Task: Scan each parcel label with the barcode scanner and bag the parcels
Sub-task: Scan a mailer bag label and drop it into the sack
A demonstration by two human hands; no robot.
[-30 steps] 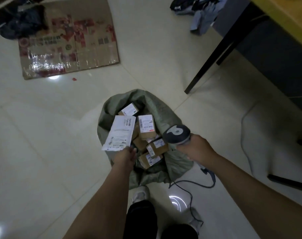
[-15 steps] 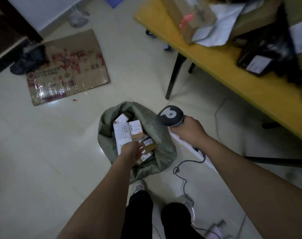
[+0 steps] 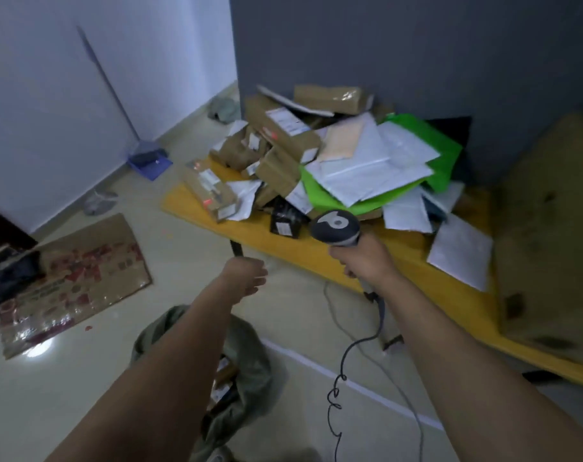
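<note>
A few small brown boxes [image 3: 224,373] lie in the floppy grey-green bag [image 3: 251,358] on the floor, but a big heap of brown and white parcels [image 3: 283,155] waits on the yellow table [image 3: 320,250], so I think most of the job is left, while the left hand [image 3: 246,276] hangs loose and empty and the right hand [image 3: 363,261] squeezes the dark barcode scanner [image 3: 335,227].

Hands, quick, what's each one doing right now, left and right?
Left hand: open, fingers loosely curled, holding nothing.
Right hand: closed around the barcode scanner, held by its handle.
</note>
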